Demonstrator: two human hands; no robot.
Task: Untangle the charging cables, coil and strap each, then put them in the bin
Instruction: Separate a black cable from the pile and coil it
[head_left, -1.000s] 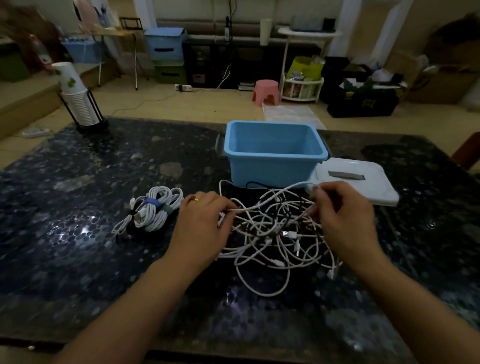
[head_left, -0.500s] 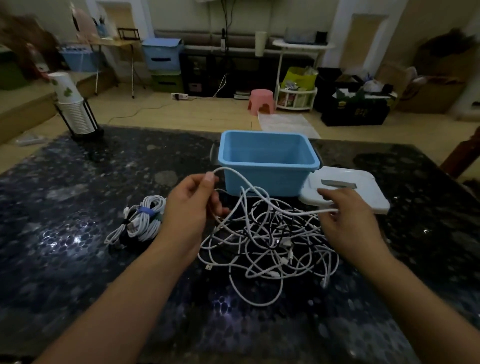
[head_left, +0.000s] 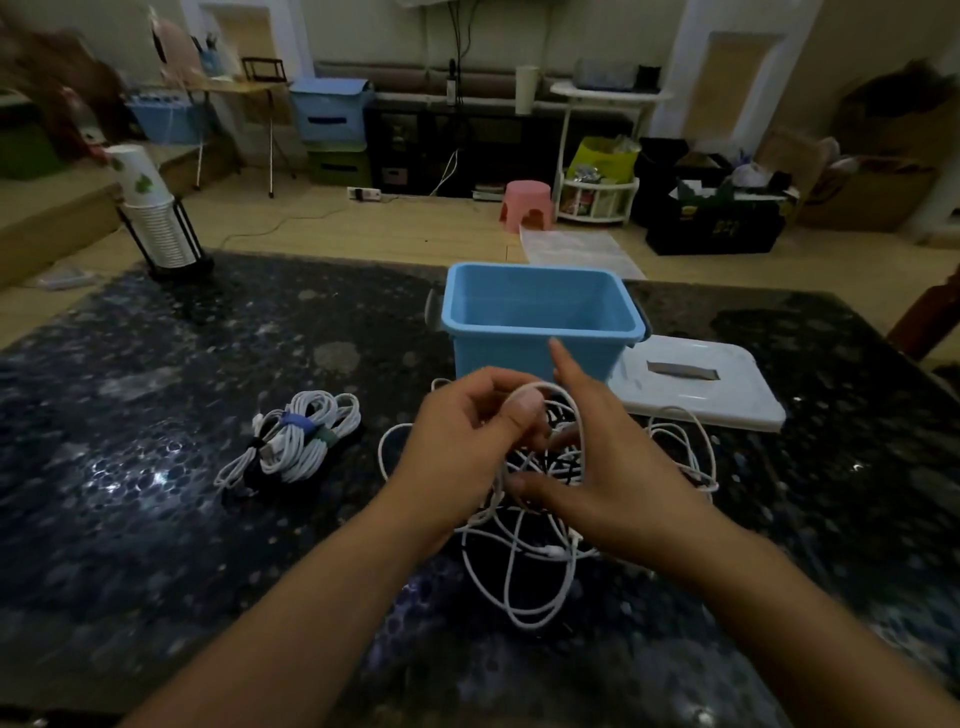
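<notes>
Cables tangle partly hidden beneath left hand and right hand.

The tangled white charging cables are placed on the dark speckled table, before the blue plastic bin; strapped white cable coils are left, white flat lid right.

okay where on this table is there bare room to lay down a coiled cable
Bare tabletop lies left of the strapped cable bundle, and between the cup holder and the blue bin. It is crowded around the tangled cables under both hands, and right by the white lid.
</notes>
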